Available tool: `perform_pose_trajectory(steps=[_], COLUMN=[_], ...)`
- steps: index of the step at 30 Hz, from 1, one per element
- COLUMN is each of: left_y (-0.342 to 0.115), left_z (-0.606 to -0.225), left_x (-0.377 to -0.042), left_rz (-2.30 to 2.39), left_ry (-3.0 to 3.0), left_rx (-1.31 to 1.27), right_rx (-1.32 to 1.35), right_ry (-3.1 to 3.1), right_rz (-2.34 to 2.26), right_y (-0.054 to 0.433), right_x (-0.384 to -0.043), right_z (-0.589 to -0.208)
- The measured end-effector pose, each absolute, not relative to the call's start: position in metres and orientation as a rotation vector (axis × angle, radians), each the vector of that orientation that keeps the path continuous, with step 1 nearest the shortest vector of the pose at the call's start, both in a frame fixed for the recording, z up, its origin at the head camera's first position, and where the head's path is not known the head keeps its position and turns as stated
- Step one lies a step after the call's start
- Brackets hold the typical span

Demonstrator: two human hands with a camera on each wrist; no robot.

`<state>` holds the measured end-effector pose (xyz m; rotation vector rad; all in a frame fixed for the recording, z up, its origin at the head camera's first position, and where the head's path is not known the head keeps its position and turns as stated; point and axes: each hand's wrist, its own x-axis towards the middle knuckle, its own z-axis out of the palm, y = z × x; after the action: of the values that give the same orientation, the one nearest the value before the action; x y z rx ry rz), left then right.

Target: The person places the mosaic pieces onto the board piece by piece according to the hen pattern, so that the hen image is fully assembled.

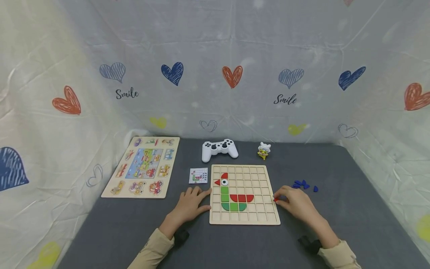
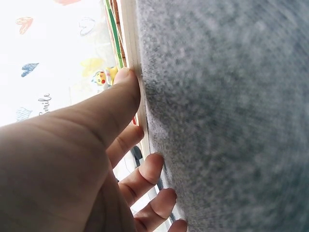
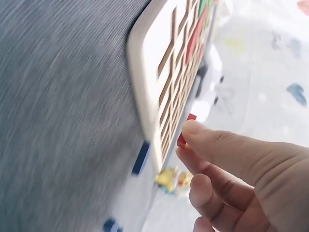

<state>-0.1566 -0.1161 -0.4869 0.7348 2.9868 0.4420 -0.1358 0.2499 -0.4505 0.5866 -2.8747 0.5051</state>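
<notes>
Head view downward; wrist views close, sharing board (image 1: 248, 186).

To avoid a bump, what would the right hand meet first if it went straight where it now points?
Probably the wooden board, at its right edge, just beyond the red piece in the right hand; depth is unclear.

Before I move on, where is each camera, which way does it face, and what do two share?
Head: on the head, looking forward and down at the grid board; left hand, right hand and sleeves show.
Left wrist: on that wrist, looking past the left hand at the grid board's edge; only that hand shows.
Right wrist: on that wrist, looking at the right hand pinching a red piece; only that hand shows.
Head and right wrist share the red piece.
</notes>
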Motion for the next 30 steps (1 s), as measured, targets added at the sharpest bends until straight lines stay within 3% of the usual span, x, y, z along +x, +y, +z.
perform_pose_trajectory(steps=[30], left_y=[-0.115], left_z=[-0.482], left_x=[-0.156], left_rz=[0.457], left_ry=[2.982], left_rx=[0.728], right_rx=[0.961], right_ry=[-2.824], right_rz=[0.659], right_y=[0.165], right_x=[-0.138], right_z=[-0.454])
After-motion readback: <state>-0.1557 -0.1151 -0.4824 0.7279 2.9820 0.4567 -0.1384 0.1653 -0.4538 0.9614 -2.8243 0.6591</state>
